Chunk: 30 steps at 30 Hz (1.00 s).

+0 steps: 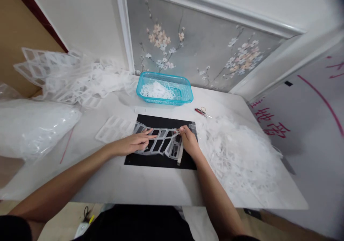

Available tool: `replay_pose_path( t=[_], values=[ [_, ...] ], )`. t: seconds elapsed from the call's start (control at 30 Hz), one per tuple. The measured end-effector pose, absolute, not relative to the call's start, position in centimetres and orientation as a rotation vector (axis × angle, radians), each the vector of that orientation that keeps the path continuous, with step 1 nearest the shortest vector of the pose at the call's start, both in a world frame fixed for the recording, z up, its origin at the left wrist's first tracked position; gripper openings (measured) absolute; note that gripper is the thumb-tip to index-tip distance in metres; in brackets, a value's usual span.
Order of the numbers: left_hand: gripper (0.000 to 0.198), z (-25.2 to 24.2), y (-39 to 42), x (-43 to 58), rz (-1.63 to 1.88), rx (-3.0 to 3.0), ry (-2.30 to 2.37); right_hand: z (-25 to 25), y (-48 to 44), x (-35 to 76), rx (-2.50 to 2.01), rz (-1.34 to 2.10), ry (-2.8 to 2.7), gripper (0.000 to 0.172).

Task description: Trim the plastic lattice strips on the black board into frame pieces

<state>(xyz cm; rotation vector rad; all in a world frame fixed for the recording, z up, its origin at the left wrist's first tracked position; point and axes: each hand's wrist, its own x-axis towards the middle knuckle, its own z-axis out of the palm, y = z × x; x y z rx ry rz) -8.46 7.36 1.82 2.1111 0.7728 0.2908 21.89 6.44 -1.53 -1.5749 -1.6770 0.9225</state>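
Observation:
A translucent white plastic sheet with rows of slanted window-like openings (159,143) lies across a black mat (161,162) on the table. My left hand (137,142) rests on its left part, fingers stretched out and spread over it. At the upper right corner of the sheet, my right hand (188,140) is closed in a pinch on its edge, where the plastic looks lifted and bent. A narrow pale strip (179,159) sticks out below my right hand; its kind is unclear. Just left of the mat lies another translucent sheet (110,130).
Behind the mat stands a blue plastic basket (185,92) with white plastic pieces. Red-handled snips (201,112) lie right of it. Heaps of plastic sheets (77,78) and thin plastic scraps (242,155) flank the mat. A full clear bag (37,126) sits at the left.

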Motion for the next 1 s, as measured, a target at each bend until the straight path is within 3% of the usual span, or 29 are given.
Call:
replay_pose_path(
  t=[0.17,0.4,0.57,0.77,1.0],
  values=[
    [0.037,1.6,7.5,-8.6,0.238,2.01,0.693,-2.4,8.0,24.2,-1.422,1.112,-1.113,0.037],
    [0.031,0.2,6.9,-8.2,0.459,2.014,0.964,-1.5,8.4,29.0,-1.417,0.966,-0.865,0.027],
    [0.028,1.0,5.9,-5.1,0.554,2.181,1.095,-0.4,7.4,28.0,-1.431,1.149,-1.07,0.022],
    [0.026,0.8,4.8,1.4,0.216,2.571,0.973,1.2,6.0,26.0,-1.474,1.382,-1.477,0.011],
    [0.023,-1.1,5.4,3.9,0.089,2.508,1.08,1.6,4.9,24.4,-1.742,1.116,-2.051,0.016]
  ],
)
